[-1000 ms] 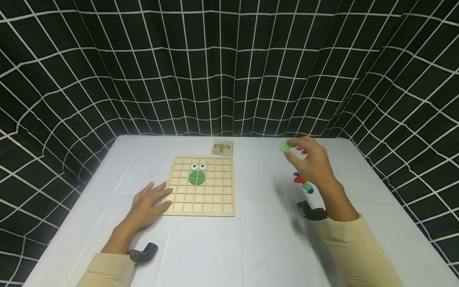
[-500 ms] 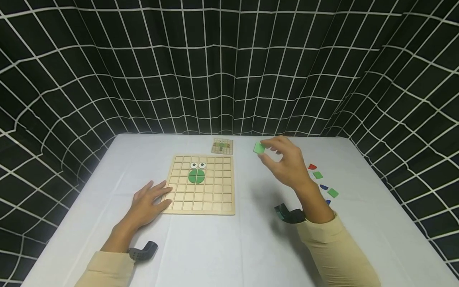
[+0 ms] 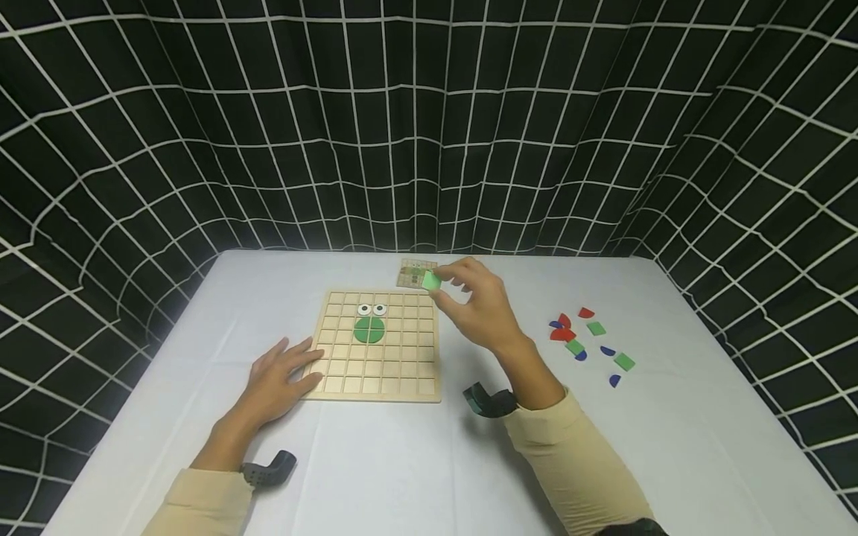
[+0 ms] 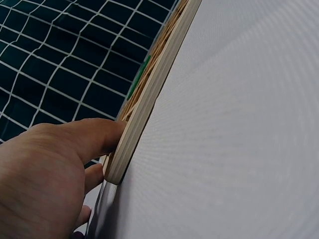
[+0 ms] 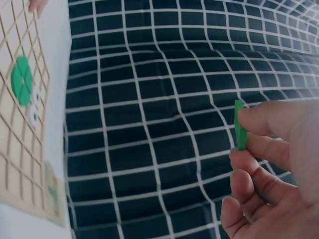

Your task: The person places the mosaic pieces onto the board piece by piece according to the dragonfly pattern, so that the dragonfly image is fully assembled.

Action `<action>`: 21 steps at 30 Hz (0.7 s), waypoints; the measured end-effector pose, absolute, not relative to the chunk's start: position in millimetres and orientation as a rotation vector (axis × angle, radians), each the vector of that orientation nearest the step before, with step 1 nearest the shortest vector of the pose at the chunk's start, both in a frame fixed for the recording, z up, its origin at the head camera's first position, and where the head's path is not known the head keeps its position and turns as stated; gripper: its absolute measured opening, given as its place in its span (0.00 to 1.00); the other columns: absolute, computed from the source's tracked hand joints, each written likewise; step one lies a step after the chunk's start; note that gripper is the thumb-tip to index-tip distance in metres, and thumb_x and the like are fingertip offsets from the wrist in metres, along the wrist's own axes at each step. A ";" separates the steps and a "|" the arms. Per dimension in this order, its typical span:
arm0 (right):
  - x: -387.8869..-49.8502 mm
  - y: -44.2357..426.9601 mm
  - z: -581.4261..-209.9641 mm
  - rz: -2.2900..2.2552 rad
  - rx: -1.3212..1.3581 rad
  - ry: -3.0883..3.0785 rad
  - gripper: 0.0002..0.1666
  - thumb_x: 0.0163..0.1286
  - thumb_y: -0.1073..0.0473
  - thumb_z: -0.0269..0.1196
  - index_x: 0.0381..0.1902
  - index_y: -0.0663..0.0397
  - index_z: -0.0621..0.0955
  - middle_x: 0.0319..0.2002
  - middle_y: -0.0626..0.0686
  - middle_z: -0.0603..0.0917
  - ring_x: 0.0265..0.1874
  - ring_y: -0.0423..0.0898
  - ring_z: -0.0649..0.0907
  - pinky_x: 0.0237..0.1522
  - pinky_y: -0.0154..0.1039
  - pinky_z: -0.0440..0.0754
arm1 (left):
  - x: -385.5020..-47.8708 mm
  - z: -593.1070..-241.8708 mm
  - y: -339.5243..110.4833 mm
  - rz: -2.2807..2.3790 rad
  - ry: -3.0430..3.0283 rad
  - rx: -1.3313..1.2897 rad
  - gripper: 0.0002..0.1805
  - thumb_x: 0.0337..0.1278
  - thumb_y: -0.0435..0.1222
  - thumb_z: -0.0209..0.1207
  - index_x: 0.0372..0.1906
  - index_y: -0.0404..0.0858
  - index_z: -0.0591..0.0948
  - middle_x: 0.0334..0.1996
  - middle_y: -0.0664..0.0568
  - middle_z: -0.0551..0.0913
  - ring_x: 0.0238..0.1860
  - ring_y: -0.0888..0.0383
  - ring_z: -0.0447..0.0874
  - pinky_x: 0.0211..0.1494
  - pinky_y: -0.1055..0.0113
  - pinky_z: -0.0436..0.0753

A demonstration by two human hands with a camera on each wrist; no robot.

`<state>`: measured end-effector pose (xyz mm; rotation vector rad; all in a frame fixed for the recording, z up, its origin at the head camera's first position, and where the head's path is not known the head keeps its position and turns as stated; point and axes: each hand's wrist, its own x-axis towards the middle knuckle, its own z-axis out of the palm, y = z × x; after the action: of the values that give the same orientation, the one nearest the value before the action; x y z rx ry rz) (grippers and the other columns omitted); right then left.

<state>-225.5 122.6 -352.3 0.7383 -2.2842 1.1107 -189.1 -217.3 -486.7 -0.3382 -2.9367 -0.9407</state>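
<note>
A light green square tile point(image 3: 431, 281) is pinched between the thumb and fingers of my right hand point(image 3: 484, 307). It is held up in front of the small pattern card point(image 3: 407, 274), covering part of it; the right wrist view shows the tile point(image 5: 240, 124) edge-on. The wooden grid board point(image 3: 402, 372) lies flat on the table. Two round eye pieces point(image 3: 365, 310) sit near its top, above a green disc point(image 3: 369, 330) made of quarter pieces. My left hand point(image 3: 271, 387) rests on the board's left edge, thumb and fingers extended; the left wrist view shows its thumb on the board's rim point(image 4: 149, 94).
Loose pieces lie at the right of the white table point(image 3: 375, 469): red quarter-rounds point(image 3: 586, 313), green squares point(image 3: 624, 362) and blue half-rounds point(image 3: 614, 381), several in all. A black curtain with white grid lines point(image 3: 429, 149) hangs behind the table and at its sides.
My right hand has carried the green square tile leftward from above the loose pieces to the pattern card, bringing those pieces into full view. My left hand and the board have stayed put.
</note>
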 end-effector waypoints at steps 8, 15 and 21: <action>-240.3 88.0 -369.2 1.188 0.783 -2.351 0.15 0.59 0.66 0.68 0.45 0.62 0.83 0.45 0.54 0.83 0.41 0.52 0.81 0.41 0.42 0.80 | -189.7 -486.3 -216.6 -0.935 -2.935 -0.345 0.24 0.60 0.44 0.62 0.60 0.41 0.78 0.70 0.43 0.64 0.72 0.37 0.45 0.69 0.38 0.41; -253.6 58.5 -388.1 1.190 0.698 -2.543 0.15 0.62 0.61 0.68 0.47 0.58 0.84 0.48 0.53 0.82 0.44 0.48 0.80 0.43 0.37 0.80 | -189.6 -487.5 -217.7 -0.950 -2.923 -0.364 0.24 0.60 0.44 0.62 0.60 0.41 0.78 0.69 0.43 0.65 0.72 0.37 0.45 0.69 0.39 0.41; -267.8 35.0 -401.9 1.137 0.710 -2.687 0.17 0.65 0.59 0.66 0.51 0.59 0.83 0.46 0.53 0.83 0.43 0.48 0.80 0.42 0.34 0.79 | -189.2 -487.5 -217.7 -0.945 -2.927 -0.363 0.24 0.60 0.44 0.62 0.60 0.41 0.79 0.69 0.43 0.65 0.72 0.37 0.45 0.69 0.38 0.41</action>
<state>-267.8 35.0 -401.9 0.7103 -2.6872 1.1374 -189.2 -217.7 -487.5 -0.3634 -2.9265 -0.9450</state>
